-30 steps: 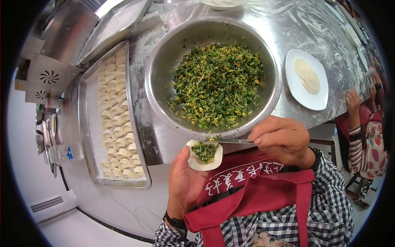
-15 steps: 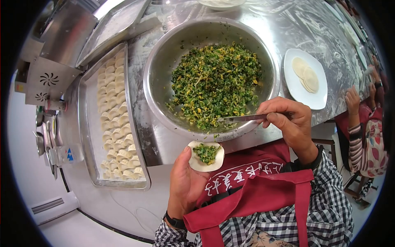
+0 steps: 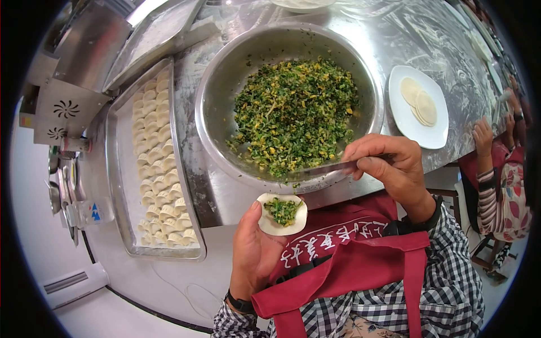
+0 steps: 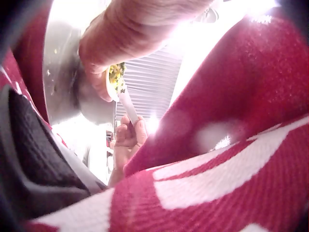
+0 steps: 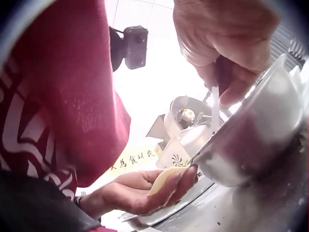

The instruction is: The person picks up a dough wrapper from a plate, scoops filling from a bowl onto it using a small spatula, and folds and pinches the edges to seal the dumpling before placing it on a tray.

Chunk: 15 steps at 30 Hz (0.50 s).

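Observation:
My left hand holds a round dumpling wrapper in front of the bowl, thumb at one edge and fingers underneath. A mound of chopped green and yellow filling sits in the middle of the wrapper. With bent fingers and thumb, my right hand grips a narrow flat metal spatula. Its blade lies across the near rim of the large steel bowl, pointing left above the wrapper. The same blade shows beyond the filled wrapper in the left wrist view.
Rows of pleated dumplings lie on a metal tray at left. A white plate with several wrappers is right of the bowl. Another tray stands at the back left. Other people's hands appear at the far right.
From beside the filling in the wrapper, the spatula rose over the bowl, then came back down to its near rim. The left hand and wrapper have hardly moved.

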Available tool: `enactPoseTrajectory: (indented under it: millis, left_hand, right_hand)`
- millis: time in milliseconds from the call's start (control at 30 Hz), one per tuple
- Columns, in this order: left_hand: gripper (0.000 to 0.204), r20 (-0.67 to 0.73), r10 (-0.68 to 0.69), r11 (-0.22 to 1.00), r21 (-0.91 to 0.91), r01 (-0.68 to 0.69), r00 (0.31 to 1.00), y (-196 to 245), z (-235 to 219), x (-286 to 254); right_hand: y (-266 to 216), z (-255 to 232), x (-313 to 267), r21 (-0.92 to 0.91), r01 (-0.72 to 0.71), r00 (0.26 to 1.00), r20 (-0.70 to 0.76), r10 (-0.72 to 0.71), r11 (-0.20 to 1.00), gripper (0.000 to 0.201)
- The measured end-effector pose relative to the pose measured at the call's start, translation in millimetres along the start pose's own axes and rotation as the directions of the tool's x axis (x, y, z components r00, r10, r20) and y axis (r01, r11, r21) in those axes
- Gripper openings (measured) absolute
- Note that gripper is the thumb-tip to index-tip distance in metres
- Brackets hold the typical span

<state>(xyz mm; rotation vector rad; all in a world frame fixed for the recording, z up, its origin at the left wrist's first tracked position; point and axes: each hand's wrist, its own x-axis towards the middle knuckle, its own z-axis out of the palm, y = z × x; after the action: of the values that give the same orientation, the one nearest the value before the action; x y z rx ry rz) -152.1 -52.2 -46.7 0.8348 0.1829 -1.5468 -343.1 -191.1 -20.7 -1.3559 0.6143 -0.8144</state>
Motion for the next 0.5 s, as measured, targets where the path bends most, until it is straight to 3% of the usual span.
enactPoseTrajectory:
  millis: [133,200,300,400,500]
  left_hand:
    - [0.039,0.0,0.005,1.0,0.013,-0.005,1.0,-1.0,0.4,0.4]
    - [0.04,0.033,-0.021,0.999,0.037,0.02,0.999,0.3,1.3,-0.9]
    - [0.042,0.099,-0.024,0.998,0.063,0.018,0.995,2.0,-2.1,-4.5]
    - [0.04,0.071,-0.009,0.995,0.101,0.001,0.997,4.7,0.0,-12.9]
    - [0.039,0.116,0.036,0.988,0.143,-0.052,0.993,11.4,7.5,-20.4]
  right_hand:
    - [0.9,-4.5,-4.0,0.034,-0.059,0.998,0.024,0.059,0.998,0.012]
    - [0.3,-6.9,-1.8,-0.193,-0.014,1.0,-0.023,0.01,0.981,0.012]
    - [-1.0,-6.3,0.8,-0.2,0.052,0.999,0.004,-0.052,0.978,0.012]
    - [-3.7,-3.5,1.7,-0.059,-0.031,1.0,-0.003,0.031,0.998,0.011]
    - [-2.5,-2.1,3.5,0.019,0.02,1.0,0.009,-0.02,1.0,0.011]
